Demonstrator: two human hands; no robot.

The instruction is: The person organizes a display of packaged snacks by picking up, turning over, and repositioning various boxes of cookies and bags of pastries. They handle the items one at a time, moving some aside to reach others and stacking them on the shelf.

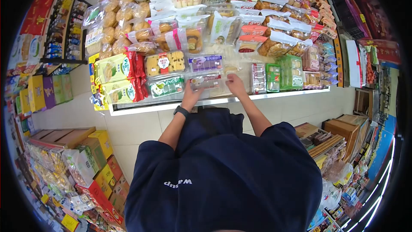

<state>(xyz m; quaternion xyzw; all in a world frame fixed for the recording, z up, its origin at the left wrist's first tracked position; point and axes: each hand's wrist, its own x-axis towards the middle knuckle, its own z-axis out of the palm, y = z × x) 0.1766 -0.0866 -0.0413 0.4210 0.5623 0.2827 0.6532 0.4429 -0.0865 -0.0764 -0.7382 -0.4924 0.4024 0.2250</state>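
My left hand point(191, 95), with a dark watch on the wrist, is at the left end of a clear pack with a dark red label point(205, 81), its fingers closed on that end. Just behind this pack lies a purple-labelled pack point(205, 63). My right hand point(235, 84) is to the right of the packs, near the display's front edge, with its fingers curled; whether anything is between them is too small to tell. Left of my left hand are a green-labelled pack point(167, 86) and a box of yellow cookies point(165, 63).
The display table point(154, 107) has a metal front edge. Bagged breads point(274, 45) fill its back. Red and yellow-green packets point(116, 69) stand at the left, green boxes point(292, 72) at the right. Cartons point(103, 144) and shelves flank the tiled floor.
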